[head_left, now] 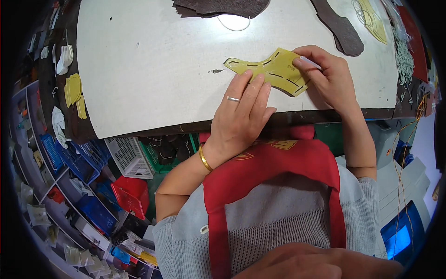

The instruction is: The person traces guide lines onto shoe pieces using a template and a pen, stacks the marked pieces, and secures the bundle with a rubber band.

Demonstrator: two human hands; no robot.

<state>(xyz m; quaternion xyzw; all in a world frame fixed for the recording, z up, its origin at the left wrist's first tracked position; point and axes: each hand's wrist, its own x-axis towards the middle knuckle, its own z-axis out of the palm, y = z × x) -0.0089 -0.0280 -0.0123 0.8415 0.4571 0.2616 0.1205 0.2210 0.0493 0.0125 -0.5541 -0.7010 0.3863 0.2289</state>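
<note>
A yellow pattern template (275,69) with dashed black slots lies near the front edge of the white tabletop. Thin dark edges show under its left tip and lower rim; what lies beneath is mostly covered. My left hand (241,109), with a ring and a gold bangle, rests on the template, fingers stretched out flat. At the template's right end, my right hand (330,76) has its thumb on the yellow surface and its fingers bent. A slim white pen (310,63) is held in that hand, pointing up to the left; its tip is not distinct.
Dark brown leather pieces (223,7) lie at the far side, with another stack (341,32) at far right. Yellow templates (371,21) and pale cord (404,58) sit at the right edge. Left are more yellow pieces (73,90); below stand baskets (130,156) and shelves.
</note>
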